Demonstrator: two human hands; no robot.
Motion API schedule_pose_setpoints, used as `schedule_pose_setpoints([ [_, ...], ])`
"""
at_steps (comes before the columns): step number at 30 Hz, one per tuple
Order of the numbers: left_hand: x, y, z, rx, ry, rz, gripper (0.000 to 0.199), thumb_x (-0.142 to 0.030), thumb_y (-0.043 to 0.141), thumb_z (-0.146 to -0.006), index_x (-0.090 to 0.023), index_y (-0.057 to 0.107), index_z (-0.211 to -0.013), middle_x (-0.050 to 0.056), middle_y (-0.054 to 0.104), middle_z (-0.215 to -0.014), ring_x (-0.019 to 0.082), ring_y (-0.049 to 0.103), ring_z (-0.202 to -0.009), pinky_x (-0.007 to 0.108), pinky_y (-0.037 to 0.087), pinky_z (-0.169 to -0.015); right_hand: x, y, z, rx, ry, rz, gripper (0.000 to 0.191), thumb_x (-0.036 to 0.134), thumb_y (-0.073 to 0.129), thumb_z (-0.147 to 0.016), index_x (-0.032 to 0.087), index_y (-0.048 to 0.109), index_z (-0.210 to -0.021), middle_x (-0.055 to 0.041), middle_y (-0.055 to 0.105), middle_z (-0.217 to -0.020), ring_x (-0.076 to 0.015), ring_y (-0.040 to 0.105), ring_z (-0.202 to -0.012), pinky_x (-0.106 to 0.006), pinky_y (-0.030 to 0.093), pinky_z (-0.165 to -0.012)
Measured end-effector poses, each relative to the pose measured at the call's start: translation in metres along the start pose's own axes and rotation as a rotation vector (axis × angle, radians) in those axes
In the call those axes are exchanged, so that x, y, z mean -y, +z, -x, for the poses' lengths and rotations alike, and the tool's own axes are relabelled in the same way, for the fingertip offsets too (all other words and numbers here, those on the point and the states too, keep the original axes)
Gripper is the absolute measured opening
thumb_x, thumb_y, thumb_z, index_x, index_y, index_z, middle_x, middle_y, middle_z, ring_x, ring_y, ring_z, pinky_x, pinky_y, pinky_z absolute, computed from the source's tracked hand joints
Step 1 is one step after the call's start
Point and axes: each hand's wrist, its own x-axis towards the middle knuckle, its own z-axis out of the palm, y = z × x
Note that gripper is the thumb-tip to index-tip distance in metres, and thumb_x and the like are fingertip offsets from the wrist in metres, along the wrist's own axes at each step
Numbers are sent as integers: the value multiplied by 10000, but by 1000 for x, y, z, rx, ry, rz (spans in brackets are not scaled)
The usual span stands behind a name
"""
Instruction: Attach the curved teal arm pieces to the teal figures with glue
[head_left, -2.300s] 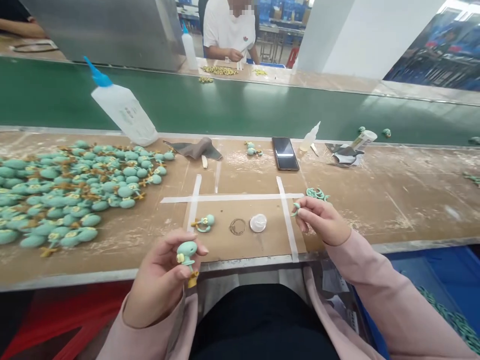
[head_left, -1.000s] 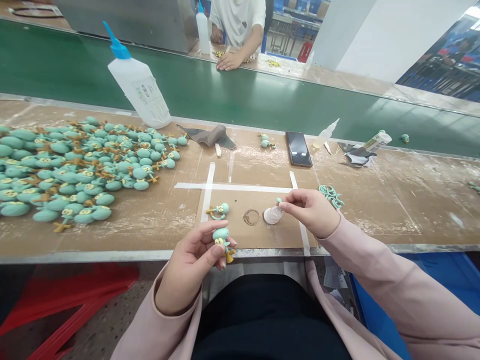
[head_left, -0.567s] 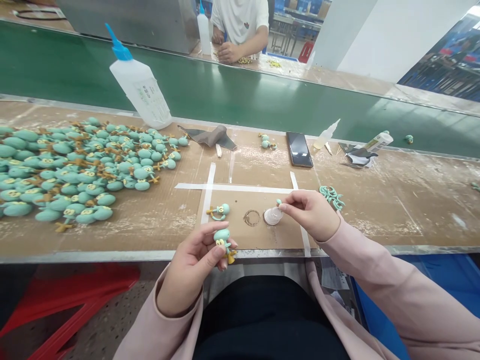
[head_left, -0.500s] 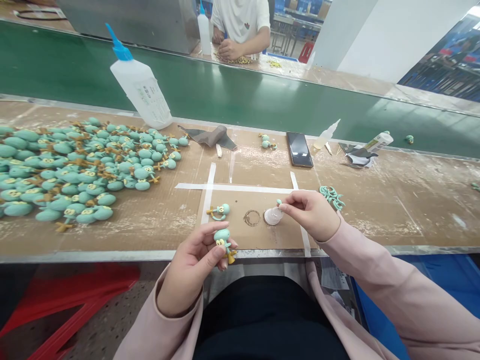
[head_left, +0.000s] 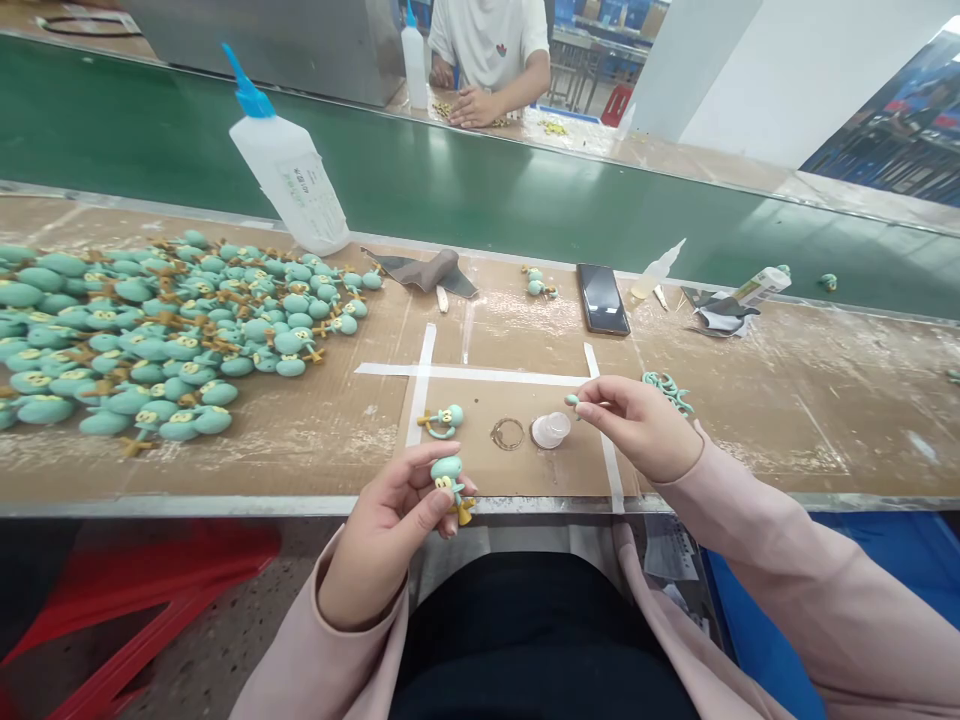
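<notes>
I see the left hand [head_left: 382, 535] holding a green Squidward toy [head_left: 446, 468] tight by the near desk [head_left: 750, 440] edge. The right hand [head_left: 637, 430] pinches a tiny green piece [head_left: 572, 400] just above a clear plastic cup [head_left: 551, 431].

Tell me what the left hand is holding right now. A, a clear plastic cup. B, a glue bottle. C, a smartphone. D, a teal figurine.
D: the left hand grips a teal figurine between thumb and fingers, while the clear plastic cup stands on the cardboard, out of that hand's grip.
</notes>
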Motion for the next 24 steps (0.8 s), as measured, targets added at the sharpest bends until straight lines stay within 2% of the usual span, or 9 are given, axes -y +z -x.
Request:
schedule_pose_setpoints([
  [7,2,1,-1,-35,-10,-6,304,-290,710,-831,-239,684,-1130,70,741,-812,163,648,-659,230,512,-519,-8,-4,1,45,-110,79,164,310,530,-869,213,564,-741,-75,648,-855,-221,596,-822,-375,476,-774],
  [11,3,0,-1,-52,-28,-29,323,-310,719,-821,-233,693,-1134,70,735,-797,155,636,-635,231,500,-520,-5,-10,1,132,-186,184,141,249,538,-868,215,586,-739,-87,677,-921,-241,603,-899,-412,452,-855],
  [14,4,-1,-2,-55,-34,-50,332,-311,720,-821,-229,696,-1141,69,729,-787,154,632,-632,229,488,-518,-4,-14,1,182,-186,247,117,221,548,-859,211,588,-749,-95,678,-959,-253,594,-927,-426,442,-873],
  [24,5,-3,-3,-26,-47,-87,318,-313,703,-841,-258,690,-1154,60,729,-803,140,628,-662,204,480,-538,-2,-14,-1,210,-168,340,118,183,551,-857,205,567,-742,-95,658,-981,-258,547,-942,-444,430,-882],
])
